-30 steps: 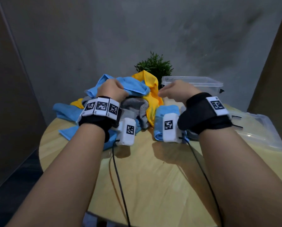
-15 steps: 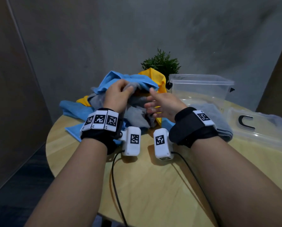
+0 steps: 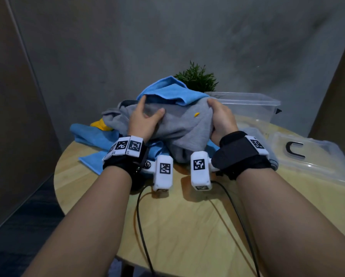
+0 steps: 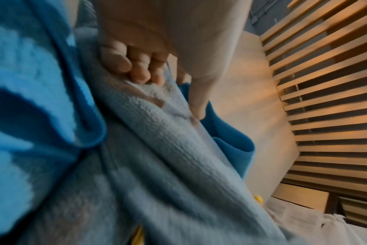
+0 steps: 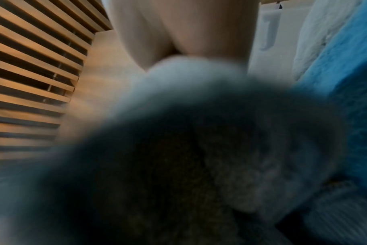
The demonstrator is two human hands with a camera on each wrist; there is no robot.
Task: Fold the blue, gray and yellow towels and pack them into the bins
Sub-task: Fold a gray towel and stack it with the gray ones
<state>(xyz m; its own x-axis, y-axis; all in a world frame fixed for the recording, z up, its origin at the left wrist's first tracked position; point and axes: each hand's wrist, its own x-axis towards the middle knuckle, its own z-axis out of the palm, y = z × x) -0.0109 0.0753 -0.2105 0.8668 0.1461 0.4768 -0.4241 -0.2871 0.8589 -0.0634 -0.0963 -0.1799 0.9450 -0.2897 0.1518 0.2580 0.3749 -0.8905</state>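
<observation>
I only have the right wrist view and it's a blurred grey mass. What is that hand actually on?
Observer: Head view shows the right hand gripping the right side of a crumpled gray towel on top of the pile.
Operator: Left hand doing anything?
Observer: The left hand holds the same towel's left side; the left wrist view shows curled fingers bunching gray cloth.
Operator: Bin free?
Observer: A clear plastic bin stands open behind the right hand. I see no towel in it, though its floor is partly hidden.
Operator: Other towels?
Observer: A bright blue towel drapes over the gray one's far edge.
</observation>
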